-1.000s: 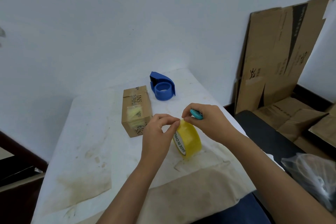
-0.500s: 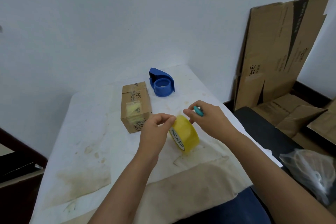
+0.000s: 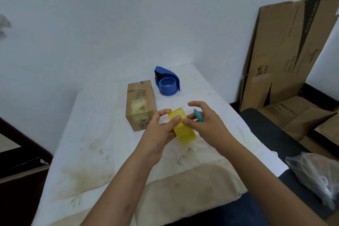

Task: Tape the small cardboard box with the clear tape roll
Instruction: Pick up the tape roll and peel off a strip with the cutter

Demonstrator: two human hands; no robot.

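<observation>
A yellowish clear tape roll (image 3: 183, 130) is held above the table between both hands. My left hand (image 3: 157, 134) grips its left side with thumb and fingers. My right hand (image 3: 207, 124) holds a small teal tool (image 3: 198, 114) in its fingers, and its thumb presses on the roll's outer face. The small cardboard box (image 3: 140, 104) lies on the white cloth just left of and behind the roll, with a patch of tape on its top. Neither hand touches the box.
A blue tape dispenser (image 3: 167, 82) sits behind the box near the wall. Flattened cardboard sheets (image 3: 286, 53) lean against the wall at right, above a dark seat (image 3: 271, 134). A clear plastic bag (image 3: 315, 176) lies at far right. The table (image 3: 95, 134) has a stained white cover.
The roll has been turned, so its broad yellow face shows instead of the printed core. Both hands have shifted slightly away from me, toward the box.
</observation>
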